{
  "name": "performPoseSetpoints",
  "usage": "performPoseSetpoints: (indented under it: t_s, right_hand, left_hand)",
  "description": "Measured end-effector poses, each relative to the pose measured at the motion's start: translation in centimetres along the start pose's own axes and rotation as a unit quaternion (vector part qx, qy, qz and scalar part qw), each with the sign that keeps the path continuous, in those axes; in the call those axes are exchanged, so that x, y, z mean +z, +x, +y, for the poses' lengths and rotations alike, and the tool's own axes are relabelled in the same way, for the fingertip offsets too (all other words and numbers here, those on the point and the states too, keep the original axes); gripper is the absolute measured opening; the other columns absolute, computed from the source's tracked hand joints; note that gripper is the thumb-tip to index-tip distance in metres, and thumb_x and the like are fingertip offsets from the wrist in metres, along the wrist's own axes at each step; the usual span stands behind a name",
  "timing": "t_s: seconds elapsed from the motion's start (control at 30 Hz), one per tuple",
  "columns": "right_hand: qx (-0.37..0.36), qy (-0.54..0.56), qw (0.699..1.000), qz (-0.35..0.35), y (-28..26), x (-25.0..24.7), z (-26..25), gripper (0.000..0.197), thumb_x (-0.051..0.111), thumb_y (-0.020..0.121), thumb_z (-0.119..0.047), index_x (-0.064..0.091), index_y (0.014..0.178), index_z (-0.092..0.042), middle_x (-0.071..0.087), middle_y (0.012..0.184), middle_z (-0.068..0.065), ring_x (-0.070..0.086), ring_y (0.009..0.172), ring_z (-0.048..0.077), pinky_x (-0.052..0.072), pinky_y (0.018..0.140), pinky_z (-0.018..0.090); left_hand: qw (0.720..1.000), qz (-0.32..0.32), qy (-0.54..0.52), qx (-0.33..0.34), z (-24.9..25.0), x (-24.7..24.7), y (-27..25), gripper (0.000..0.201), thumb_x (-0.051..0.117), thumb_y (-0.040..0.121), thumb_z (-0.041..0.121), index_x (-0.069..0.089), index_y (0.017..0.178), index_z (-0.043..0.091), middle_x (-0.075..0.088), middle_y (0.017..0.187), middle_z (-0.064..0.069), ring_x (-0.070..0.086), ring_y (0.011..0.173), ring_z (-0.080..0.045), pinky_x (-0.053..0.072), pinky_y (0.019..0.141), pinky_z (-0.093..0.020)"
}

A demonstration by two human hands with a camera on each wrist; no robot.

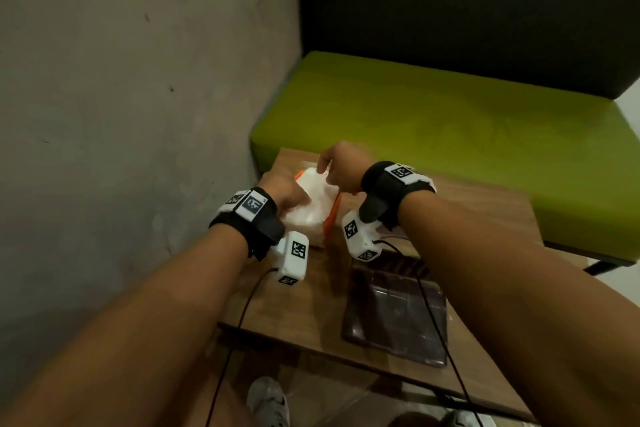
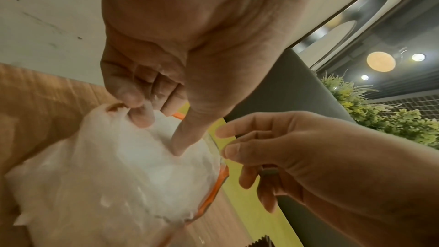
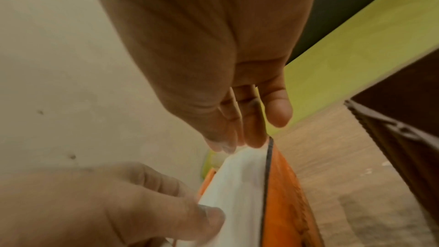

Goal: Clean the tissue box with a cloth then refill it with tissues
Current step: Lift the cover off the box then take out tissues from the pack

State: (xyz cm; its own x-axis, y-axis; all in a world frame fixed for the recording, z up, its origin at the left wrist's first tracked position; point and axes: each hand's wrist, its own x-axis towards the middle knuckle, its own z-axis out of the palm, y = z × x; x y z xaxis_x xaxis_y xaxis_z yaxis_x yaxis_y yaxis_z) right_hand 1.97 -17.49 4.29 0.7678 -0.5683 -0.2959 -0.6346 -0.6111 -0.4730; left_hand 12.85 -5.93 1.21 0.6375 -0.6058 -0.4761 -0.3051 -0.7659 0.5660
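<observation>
On a wooden table [image 1: 304, 305], the tissue pack [image 1: 315, 210] sits between the hands: left hand [image 1: 284, 192] pinching its near wrapper, right hand [image 1: 341, 170] pinching the far edge.

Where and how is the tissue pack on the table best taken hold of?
By its two long sides, from above, low near the orange edge. The tissue pack sits on the table and its white top bulges soft, so a grip there would probably only bunch the wrap.
</observation>
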Motion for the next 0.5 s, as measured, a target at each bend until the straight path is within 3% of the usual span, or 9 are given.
performPoseSetpoints:
  t_s: [0.03,0.1,0.17,0.2,0.27,0.37,0.43,0.5]
  right_hand:
    - [0.0,-0.015,1.0,-0.001,0.6,0.2,-0.1,0.031,0.062,0.096,0.003,0.074,0.115,-0.018,0.072,0.113,0.009,0.062,0.077,0.021,0.047,0.059,0.027]
    - [0.001,-0.044,0.999,-0.026,1.1,0.7,-0.2,0.028,0.064,0.096,0.002,0.072,0.116,-0.015,0.068,0.098,0.005,0.058,0.067,0.018,0.043,0.052,0.025]
    - [0.002,-0.069,0.997,-0.041,1.1,0.9,-0.2,0.024,0.067,0.096,0.0,0.071,0.118,-0.01,0.063,0.085,0.002,0.052,0.058,0.014,0.037,0.042,0.022]
    - [0.0,-0.079,0.996,-0.043,1.0,0.9,-0.3,0.024,0.069,0.096,-0.002,0.07,0.119,-0.008,0.064,0.087,0.004,0.052,0.057,0.015,0.037,0.042,0.023]
    - [-0.006,-0.097,0.994,-0.056,0.7,0.9,-0.4,0.027,0.073,0.095,-0.006,0.069,0.122,-0.006,0.069,0.099,0.01,0.057,0.063,0.021,0.042,0.046,0.025]
    - [-0.001,-0.1,0.992,-0.072,0.6,1.1,-0.5,0.031,0.078,0.092,-0.009,0.07,0.122,-0.004,0.071,0.103,0.012,0.063,0.077,0.028,0.047,0.051,0.027]
    - [0.005,-0.09,0.993,-0.071,0.5,1.1,-0.4,0.031,0.078,0.092,-0.009,0.07,0.122,-0.005,0.069,0.1,0.011,0.063,0.071,0.026,0.048,0.052,0.028]
    - [0.014,-0.073,0.995,-0.066,0.3,1.0,-0.3,0.028,0.075,0.094,-0.008,0.071,0.122,-0.005,0.071,0.105,0.013,0.066,0.07,0.026,0.05,0.054,0.029]
  left_hand:
    - [1.0,-0.003,0.003,0.001,0.1,0.0,0.2,0.03,0.093,0.081,0.019,0.07,0.099,0.012,0.073,0.103,-0.012,0.071,0.092,-0.03,0.055,0.068,-0.034]
    - [1.0,-0.005,0.005,-0.004,0.3,0.0,0.6,0.052,0.096,0.077,0.019,0.071,0.121,0.008,0.074,0.119,-0.015,0.072,0.107,-0.032,0.062,0.081,-0.041]
    - [0.999,-0.019,-0.041,-0.012,0.5,-0.3,0.7,0.041,0.094,0.078,0.009,0.071,0.111,0.002,0.075,0.11,-0.016,0.072,0.103,-0.032,0.062,0.083,-0.045]
    - [0.997,-0.027,-0.064,-0.019,0.6,-0.5,0.7,0.03,0.092,0.079,0.004,0.068,0.098,0.002,0.073,0.098,-0.016,0.071,0.093,-0.031,0.059,0.076,-0.045]
    - [0.994,-0.035,-0.09,-0.04,0.8,-0.9,0.7,0.03,0.09,0.081,0.001,0.061,0.084,0.001,0.066,0.081,-0.014,0.066,0.075,-0.03,0.055,0.063,-0.046]
    - [0.991,-0.044,-0.113,-0.056,1.0,-0.9,0.4,0.03,0.089,0.082,0.0,0.064,0.097,-0.004,0.067,0.08,-0.018,0.067,0.071,-0.033,0.056,0.064,-0.052]
    - [0.99,-0.051,-0.116,-0.057,1.2,-0.8,0.1,0.031,0.086,0.085,0.0,0.063,0.105,-0.002,0.064,0.079,-0.017,0.064,0.071,-0.033,0.056,0.067,-0.053]
    - [0.99,-0.055,-0.118,-0.056,1.2,-0.6,0.0,0.031,0.084,0.088,0.0,0.059,0.106,0.003,0.061,0.08,-0.014,0.063,0.074,-0.033,0.056,0.078,-0.057]
